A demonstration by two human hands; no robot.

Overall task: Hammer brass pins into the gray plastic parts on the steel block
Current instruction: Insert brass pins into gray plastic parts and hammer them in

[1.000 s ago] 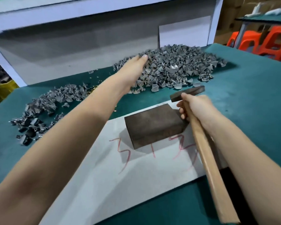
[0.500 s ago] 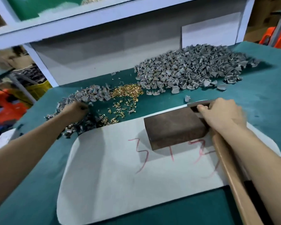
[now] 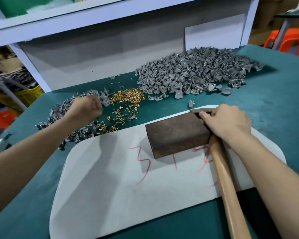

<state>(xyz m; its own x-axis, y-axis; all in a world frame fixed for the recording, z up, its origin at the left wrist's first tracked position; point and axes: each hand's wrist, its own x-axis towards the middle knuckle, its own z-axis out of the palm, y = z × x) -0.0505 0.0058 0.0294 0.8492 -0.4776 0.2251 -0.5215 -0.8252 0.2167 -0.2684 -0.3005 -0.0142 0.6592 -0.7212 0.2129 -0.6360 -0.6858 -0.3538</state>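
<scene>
Hammer has come down to rest on the steel block, my right hand wrapped round it by the head. Left hand swung from the big heap of gray plastic parts at the far edge of the table to the smaller pile beside the brass pins. It's fisted, can't tell if it's got one. Fresh cycle, I reckon.

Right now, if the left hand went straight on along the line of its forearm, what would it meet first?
Most likely the few gray plastic parts just beyond the knuckles of the left hand, then the heap of brass pins. How high the hand is held is unclear.
</scene>
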